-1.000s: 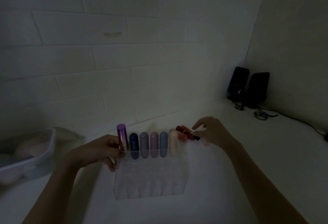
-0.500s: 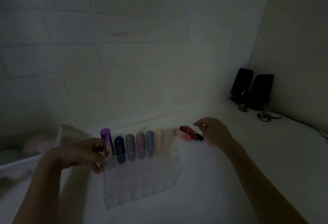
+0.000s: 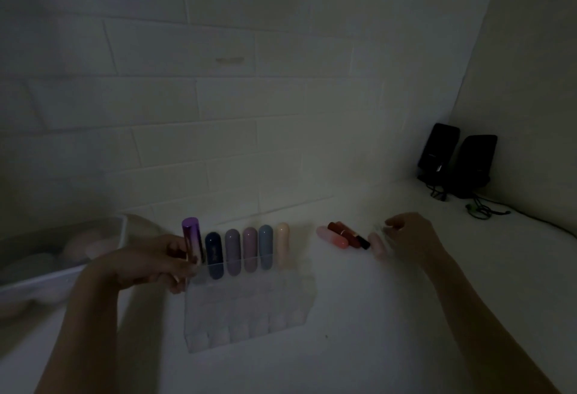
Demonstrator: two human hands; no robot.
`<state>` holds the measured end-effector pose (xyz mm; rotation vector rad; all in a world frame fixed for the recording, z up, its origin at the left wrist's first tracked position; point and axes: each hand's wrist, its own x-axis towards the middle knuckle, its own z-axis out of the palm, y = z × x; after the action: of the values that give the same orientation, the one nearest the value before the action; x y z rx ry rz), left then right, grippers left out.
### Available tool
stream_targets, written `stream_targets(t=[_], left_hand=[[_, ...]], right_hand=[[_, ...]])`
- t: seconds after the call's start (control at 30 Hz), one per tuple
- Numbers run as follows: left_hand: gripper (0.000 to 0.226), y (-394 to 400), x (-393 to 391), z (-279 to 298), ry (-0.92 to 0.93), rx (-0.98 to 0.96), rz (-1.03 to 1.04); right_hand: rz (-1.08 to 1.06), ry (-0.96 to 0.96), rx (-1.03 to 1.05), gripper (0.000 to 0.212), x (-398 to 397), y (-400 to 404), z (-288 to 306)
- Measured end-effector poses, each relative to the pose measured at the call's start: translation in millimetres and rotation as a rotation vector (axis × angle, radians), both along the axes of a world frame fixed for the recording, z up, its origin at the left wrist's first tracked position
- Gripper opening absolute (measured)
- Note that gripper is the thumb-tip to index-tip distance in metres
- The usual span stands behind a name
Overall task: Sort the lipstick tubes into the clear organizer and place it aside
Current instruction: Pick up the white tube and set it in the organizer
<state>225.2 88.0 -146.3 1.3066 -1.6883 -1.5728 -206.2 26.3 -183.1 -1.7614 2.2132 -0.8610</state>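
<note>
The clear organizer stands on the white counter in dim light. Its back row holds several upright lipstick tubes: a tall purple one, then navy, grey-purple, mauve, blue and peach. My left hand grips the organizer's left end beside the purple tube. To the right, a pink tube and dark red tubes lie loose on the counter. My right hand hovers just right of them with curled fingers over a pale pink tube; whether it holds anything is unclear.
A white bin with pale rounded items sits at the far left. Two black speakers with cables stand in the back right corner. A tiled wall runs right behind the organizer.
My left hand has drawn the organizer leftward, away from the loose tubes. My right hand has shifted slightly right of the red tubes.
</note>
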Motion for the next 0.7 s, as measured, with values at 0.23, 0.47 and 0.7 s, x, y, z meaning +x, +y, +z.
stream_targets(t=[0.23,0.47,0.7], left_hand=[[0.049,-9.3,-6.9,-3.1,0.030,-0.018,-0.061],[0.044,-17.5,-16.8,-5.8,0.032,-0.031,-0.033],[0.073,-12.1,-30.1,6.2,-0.038,-0.172,0.080]], right_hand=[[-0.020,0.013,0.020,0.041,11.9,4.9,-2.7],[-0.069,-0.026,-0.062,0.018,23.9,11.3,15.2],[0.566,-0.438,-0.159,0.019,94.2,52.5,88.8]])
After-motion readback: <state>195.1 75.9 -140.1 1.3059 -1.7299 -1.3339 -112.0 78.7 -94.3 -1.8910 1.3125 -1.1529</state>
